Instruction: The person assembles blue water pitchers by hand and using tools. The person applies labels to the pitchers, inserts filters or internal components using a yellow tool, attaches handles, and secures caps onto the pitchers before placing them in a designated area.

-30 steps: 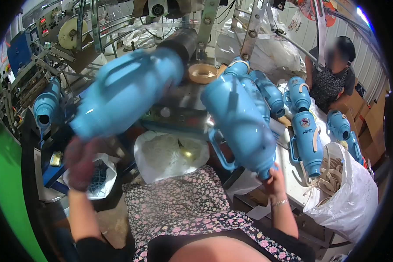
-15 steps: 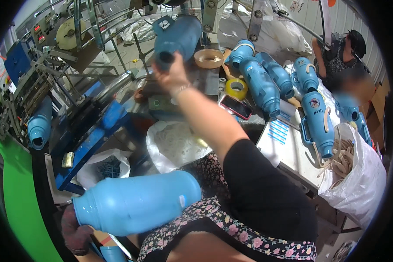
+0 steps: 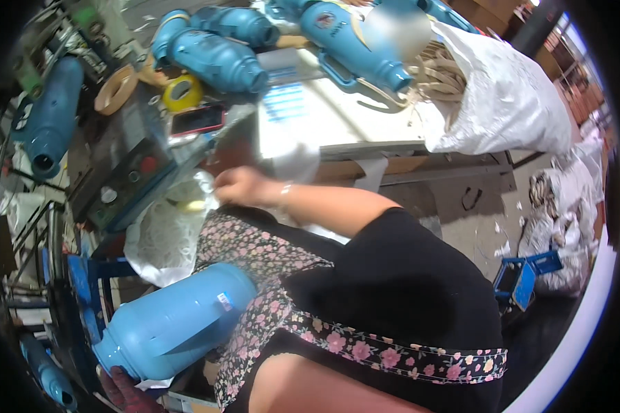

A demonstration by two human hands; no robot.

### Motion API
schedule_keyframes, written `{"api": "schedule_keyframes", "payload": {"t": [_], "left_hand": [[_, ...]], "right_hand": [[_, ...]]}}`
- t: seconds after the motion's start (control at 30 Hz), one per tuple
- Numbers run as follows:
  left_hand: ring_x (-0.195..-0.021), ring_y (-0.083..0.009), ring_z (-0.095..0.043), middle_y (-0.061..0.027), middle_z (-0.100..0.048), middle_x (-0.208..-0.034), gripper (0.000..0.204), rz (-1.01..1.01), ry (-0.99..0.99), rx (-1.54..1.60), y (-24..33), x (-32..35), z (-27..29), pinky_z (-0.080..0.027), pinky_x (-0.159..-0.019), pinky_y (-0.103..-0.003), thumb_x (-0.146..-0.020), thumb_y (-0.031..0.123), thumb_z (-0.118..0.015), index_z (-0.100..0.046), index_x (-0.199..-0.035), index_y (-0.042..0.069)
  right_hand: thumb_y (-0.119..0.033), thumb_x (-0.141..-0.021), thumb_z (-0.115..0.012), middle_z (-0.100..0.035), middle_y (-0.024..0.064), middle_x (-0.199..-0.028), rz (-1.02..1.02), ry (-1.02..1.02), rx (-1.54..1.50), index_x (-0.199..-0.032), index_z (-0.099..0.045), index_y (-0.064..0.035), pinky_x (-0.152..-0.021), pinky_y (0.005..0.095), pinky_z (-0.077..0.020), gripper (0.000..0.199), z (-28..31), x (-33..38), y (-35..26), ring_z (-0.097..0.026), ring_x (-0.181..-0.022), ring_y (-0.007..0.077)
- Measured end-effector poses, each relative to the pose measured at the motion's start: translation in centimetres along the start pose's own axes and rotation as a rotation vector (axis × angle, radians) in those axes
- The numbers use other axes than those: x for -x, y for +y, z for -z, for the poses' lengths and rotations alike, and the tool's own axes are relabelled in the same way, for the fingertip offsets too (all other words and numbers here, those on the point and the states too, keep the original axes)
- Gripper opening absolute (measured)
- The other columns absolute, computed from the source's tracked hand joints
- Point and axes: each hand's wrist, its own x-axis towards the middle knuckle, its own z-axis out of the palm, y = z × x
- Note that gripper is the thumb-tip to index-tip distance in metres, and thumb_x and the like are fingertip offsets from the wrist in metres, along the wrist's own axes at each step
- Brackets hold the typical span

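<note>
A light blue thermos casing [image 3: 179,316] lies tilted across my lap, against my flowered apron. My left hand [image 3: 127,392], in a dark reddish glove, is at the casing's neck, its fingers against the rim and partly hidden. My bare right hand [image 3: 240,187] is closed at the edge of a white plastic bag [image 3: 155,237] holding pale translucent rings. What its curled fingers hold, if anything, is hidden. Another blue casing with a handle [image 3: 52,117] sits on the machine at upper left.
Several blue casings [image 3: 220,62] lie on the bench beside yellow tape [image 3: 182,93], a tan tape ring [image 3: 116,89] and a phone [image 3: 198,120]. A white sack [image 3: 510,96] of beige straps stands right. One more casing [image 3: 48,372] is at lower left.
My right hand has left the casing on the machine and come down to the bag of rings. My view has swung to the right. The left hand stays at the lap casing's neck.
</note>
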Motion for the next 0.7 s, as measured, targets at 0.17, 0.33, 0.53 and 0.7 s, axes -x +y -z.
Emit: {"api": "schedule_keyframes", "payload": {"t": [0.17,0.33,0.53,0.7], "left_hand": [[-0.102,-0.0339,-0.064,-0.0213,-0.06,-0.121,0.034,-0.021,-0.124,0.041,1.9,-7.2,-5.8,-0.052,-0.087,-0.044,-0.094,0.029,-0.057,-0.065,-0.114,0.002],[-0.101,-0.0308,-0.061,-0.0183,-0.06,-0.114,0.035,-0.03,-0.059,0.134,4.3,-9.0,-6.3,-0.049,-0.088,-0.043,-0.086,0.025,-0.058,-0.063,-0.112,0.002],[-0.097,-0.0277,-0.057,-0.0147,-0.059,-0.105,0.039,0.176,0.151,0.476,7.2,-8.3,-5.1,-0.045,-0.088,-0.041,-0.073,0.016,-0.062,-0.059,-0.108,0.0],[-0.089,-0.024,-0.052,-0.009,-0.055,-0.091,0.022,0.074,-0.043,0.745,10.1,-10.1,-5.2,-0.041,-0.081,-0.036,-0.067,0.013,-0.066,-0.059,-0.086,0.003]], "right_hand": [[-0.029,-0.091,-0.058,-0.064,0.0066,-0.077,0.22,1.063,0.181,-0.091,-0.061,-0.0039,-0.063,0.0267,-0.0494,0.025,21.2,9.4,1.9,-0.058,-0.066,0.0158],[-0.037,-0.096,-0.051,-0.054,0.0023,-0.059,-0.205,1.136,-0.77,-0.072,-0.052,-0.0094,-0.042,0.0249,-0.0408,0.036,30.9,14.6,1.3,-0.049,-0.046,0.0126],[-0.026,-0.093,-0.055,-0.065,0.0147,-0.086,0.359,1.537,0.278,-0.085,-0.062,-0.0003,-0.076,0.0383,-0.0459,0.028,33.4,10.6,-3.3,-0.061,-0.082,0.0296],[-0.032,-0.094,-0.054,-0.058,0.0077,-0.077,0.034,1.526,0.545,-0.088,-0.06,-0.004,-0.06,0.0323,-0.0405,0.029,46.5,12.3,-0.7,-0.053,-0.068,0.021]]}}
